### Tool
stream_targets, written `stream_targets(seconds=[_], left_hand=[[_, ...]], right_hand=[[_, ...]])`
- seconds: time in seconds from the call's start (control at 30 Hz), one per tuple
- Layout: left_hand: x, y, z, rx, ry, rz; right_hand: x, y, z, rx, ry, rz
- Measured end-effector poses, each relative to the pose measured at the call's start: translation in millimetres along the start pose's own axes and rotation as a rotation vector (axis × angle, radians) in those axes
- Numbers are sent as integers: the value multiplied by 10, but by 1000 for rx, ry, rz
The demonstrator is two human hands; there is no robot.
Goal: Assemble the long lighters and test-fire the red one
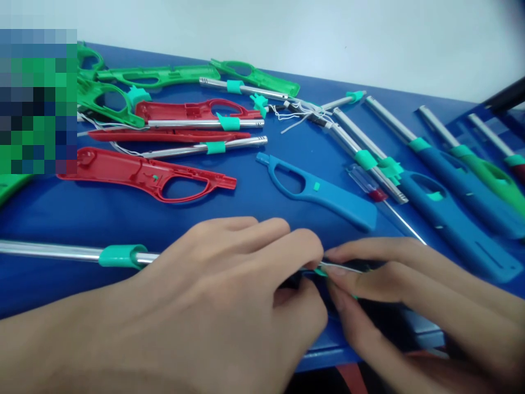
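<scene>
My left hand [229, 295] is closed, back of the hand up. From under its wrist a silver lighter tube [61, 250] with a teal collar [118, 255] sticks out to the left. My right hand [381, 279] pinches a thin white wire [344, 267] close to my left fingertips. A bit of teal plastic [320, 271] shows between the two hands. The lighter's body is mostly hidden by my fingers. Just beyond the hands lies a blue lighter half-shell [340, 200], and a screwdriver with a clear and red handle [367, 183].
Red half-shells [123, 169] and green half-shells [180, 74] lie at the back left. Silver tubes with loose white wires [303, 109] cross at the centre back. Blue lighters [455, 219] and a green lighter [492, 175] line the right. The blue table's front edge [328, 355] is near.
</scene>
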State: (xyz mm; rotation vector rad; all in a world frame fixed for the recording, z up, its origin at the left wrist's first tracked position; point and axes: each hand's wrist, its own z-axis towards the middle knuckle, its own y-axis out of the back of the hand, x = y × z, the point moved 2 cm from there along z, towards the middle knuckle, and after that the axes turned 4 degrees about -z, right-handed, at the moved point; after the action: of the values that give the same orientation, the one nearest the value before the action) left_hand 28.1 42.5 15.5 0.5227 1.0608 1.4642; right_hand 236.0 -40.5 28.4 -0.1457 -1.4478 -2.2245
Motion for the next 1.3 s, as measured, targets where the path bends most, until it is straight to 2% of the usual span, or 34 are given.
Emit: stream_targets(seconds=[0.17, 0.4, 0.53, 0.6, 0.7, 0.83, 1.13, 1.3], left_hand=[[-23, -9, -24, 20, 17, -51], [-20, 88, 39, -8, -22, 24], [-9, 59, 28, 60, 14, -26], [-11, 40, 11, 51, 18, -25], [-7, 23, -8, 23, 32, -48], [14, 18, -5, 54, 48, -90], [31, 30, 9, -31, -21, 9], [30, -4, -13, 12, 9, -42]], right_hand=[[-18, -5, 15, 32, -19, 2], [3, -23, 44, 2, -39, 38], [0, -35, 75, 2, -30, 63], [-3, -31, 72, 8, -20, 70], [-13, -13, 57, 37, -1, 75], [-20, 10, 47, 87, 34, 56], [-7, 12, 79, 174, 51, 38], [-16, 55, 95, 184, 79, -15]])
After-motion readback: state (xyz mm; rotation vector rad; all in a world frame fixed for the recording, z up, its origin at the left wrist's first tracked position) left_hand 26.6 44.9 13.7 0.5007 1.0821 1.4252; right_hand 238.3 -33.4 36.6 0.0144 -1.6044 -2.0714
